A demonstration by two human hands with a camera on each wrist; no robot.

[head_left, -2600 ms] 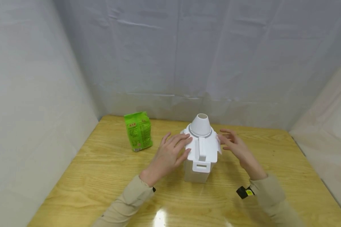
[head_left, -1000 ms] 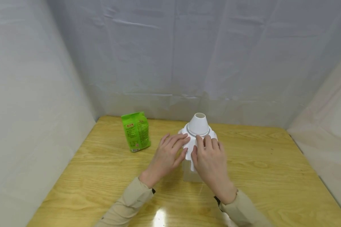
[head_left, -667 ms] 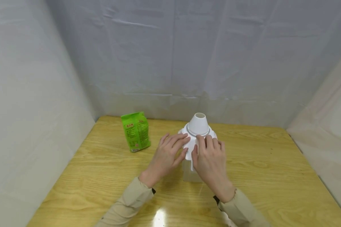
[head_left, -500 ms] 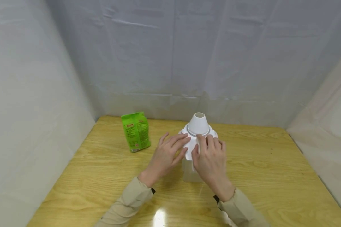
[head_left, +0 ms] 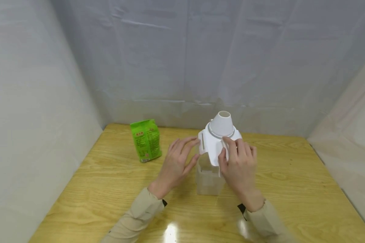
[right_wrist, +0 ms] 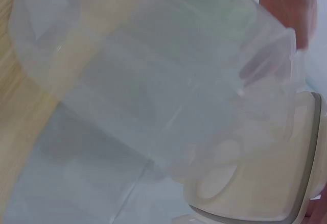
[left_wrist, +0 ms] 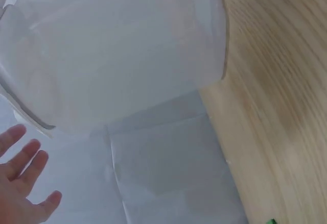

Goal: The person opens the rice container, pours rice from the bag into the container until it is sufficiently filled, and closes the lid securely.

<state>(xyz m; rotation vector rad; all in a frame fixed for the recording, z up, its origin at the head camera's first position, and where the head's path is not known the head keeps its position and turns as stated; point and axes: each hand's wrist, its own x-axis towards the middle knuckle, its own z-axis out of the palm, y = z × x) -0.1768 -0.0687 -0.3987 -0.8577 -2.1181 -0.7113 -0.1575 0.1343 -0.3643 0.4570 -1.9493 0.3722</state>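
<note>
A translucent plastic storage container point(head_left: 209, 184) stands upright on the wooden table. Its white lid point(head_left: 214, 155), topped by a cone-shaped piece point(head_left: 222, 125), is raised and tilted above the rim. My right hand point(head_left: 238, 165) pinches the raised handle on that lid, thumb on one side and fingers on the other. In the right wrist view, the lid's underside point(right_wrist: 265, 168) with its grey seal shows apart from the container wall. My left hand point(head_left: 174, 163) is at the container's left, fingertips close to a slotted side clip point(head_left: 202, 141). Its fingers point(left_wrist: 33, 173) are extended and spread in the left wrist view.
A green printed packet point(head_left: 146, 140) stands on the table point(head_left: 109, 189), left of the container and towards the back. Pale cloth sheets point(head_left: 182, 60) hang behind the table and along both sides.
My right hand has moved from the container's right side onto the lid handle, then raised the lid up and right. The left hand has stayed near the left side.
</note>
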